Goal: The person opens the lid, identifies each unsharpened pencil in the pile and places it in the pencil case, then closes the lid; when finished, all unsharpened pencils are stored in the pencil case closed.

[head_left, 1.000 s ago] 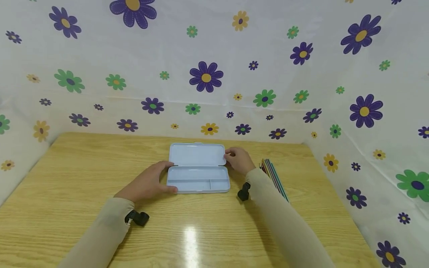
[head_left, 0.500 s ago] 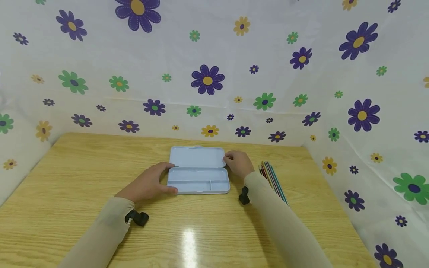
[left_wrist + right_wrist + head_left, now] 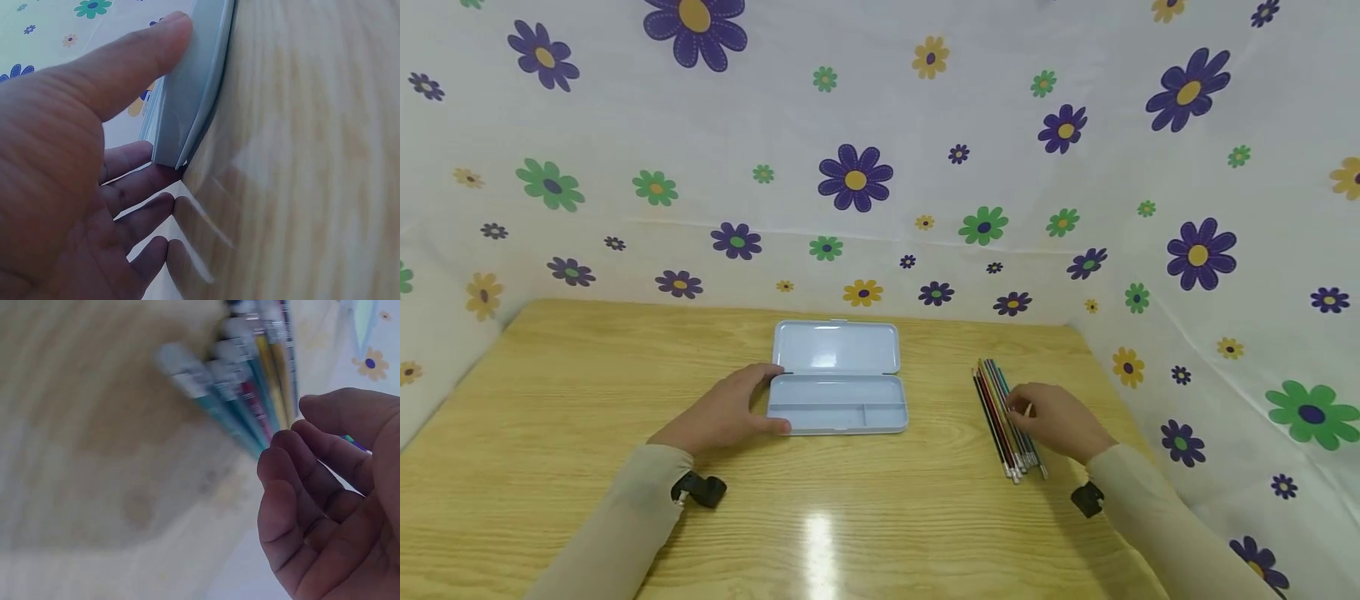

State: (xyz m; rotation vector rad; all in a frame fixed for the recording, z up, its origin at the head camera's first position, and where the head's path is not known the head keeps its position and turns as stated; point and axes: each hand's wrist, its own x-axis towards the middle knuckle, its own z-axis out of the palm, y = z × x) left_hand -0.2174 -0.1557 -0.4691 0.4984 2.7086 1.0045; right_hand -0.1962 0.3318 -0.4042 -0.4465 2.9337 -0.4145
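Note:
A light blue pencil case (image 3: 820, 390) lies with its lid (image 3: 835, 346) folded back on the table; its compartments hold nothing. My left hand (image 3: 722, 412) holds the case's left end, thumb at the front corner and fingers round toward the hinge. In the left wrist view the thumb lies along the case's side wall (image 3: 190, 94). To the right is a bundle of pencils (image 3: 997, 417), white-capped ends toward me. My right hand (image 3: 1060, 421) is at the bundle's right side, fingers bent and thumb apart. The right wrist view shows the pencils (image 3: 219, 409) just beyond the fingertips, none between them.
The wooden table (image 3: 865, 517) spreads around the case and pencils. A white cloth (image 3: 737, 125) with printed flowers hangs behind the table and along its sides. Each wrist wears a small black camera mount (image 3: 703, 490).
My right hand has left the lid's right edge and moved right to the pencils, uncovering more of the bundle. The left hand and the case keep their places.

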